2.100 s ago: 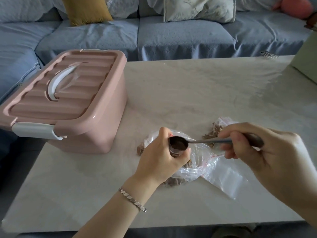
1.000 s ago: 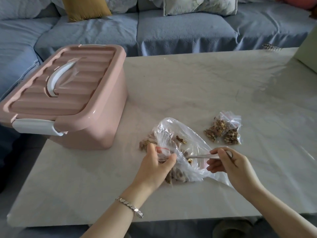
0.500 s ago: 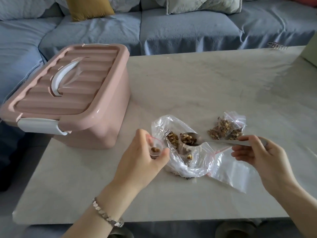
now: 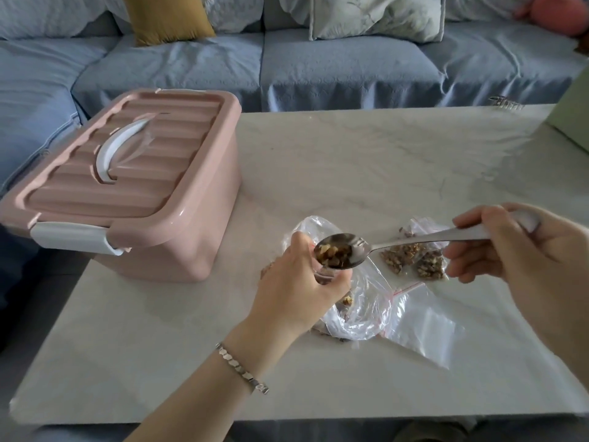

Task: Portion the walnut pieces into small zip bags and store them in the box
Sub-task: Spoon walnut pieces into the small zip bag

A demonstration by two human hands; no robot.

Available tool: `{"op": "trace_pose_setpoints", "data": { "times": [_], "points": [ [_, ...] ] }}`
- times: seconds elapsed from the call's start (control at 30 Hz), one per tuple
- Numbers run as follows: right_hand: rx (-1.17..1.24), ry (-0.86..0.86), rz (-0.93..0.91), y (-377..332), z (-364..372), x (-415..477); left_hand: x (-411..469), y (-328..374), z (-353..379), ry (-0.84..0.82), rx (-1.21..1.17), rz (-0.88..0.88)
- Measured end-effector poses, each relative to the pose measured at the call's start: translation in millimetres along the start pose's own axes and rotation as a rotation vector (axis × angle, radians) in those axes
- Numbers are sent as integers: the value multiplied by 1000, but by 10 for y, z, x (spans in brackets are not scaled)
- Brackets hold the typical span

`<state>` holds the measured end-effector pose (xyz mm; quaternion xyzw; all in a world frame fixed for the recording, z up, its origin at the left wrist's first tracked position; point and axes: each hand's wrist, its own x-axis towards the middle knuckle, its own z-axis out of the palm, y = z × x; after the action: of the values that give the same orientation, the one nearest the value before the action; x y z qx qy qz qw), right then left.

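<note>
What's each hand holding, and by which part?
Right hand grips the spoon by its handle; left hand holds a small zip bag, mostly hidden, near its mouth.

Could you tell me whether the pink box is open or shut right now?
Shut: the pink box has its ribbed lid seated flat, and the white front latch is folded down over the rim.

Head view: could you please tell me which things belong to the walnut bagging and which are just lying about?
In the job: spoon with walnut pieces, in the right hand; small zip bag gripped by the left hand; large walnut bag; filled small bags; empty zip bag; pink box, lid on.
Lying about: yellow cushion; pale cushion; metal clip.
</note>
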<state>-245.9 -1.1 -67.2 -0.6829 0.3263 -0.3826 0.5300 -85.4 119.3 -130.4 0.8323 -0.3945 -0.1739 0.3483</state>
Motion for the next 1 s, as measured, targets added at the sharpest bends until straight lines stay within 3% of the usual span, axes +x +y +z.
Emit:
{"op": "trace_pose_setpoints", "data": {
  "times": [0.27, 0.53, 0.7, 0.83, 1.0],
  "points": [
    [-431, -211, -501, -133, 60, -277, -46, -19, -3, 4, -138, -2],
    [-464, -196, -513, -132, 84, -299, -61, -40, -36, 34, -111, 47],
    [-104, -67, -262, -80, 4, -186, -98, -46, -101, 106, -94, 66],
    [-11, 101, -6, 393, -66, -136, -119, -25, -201, 222, -149, 60],
    [70, 7, 516, 1090, 119, -269, -96, 32, -196, 239, -123, 65]
  ]
}}
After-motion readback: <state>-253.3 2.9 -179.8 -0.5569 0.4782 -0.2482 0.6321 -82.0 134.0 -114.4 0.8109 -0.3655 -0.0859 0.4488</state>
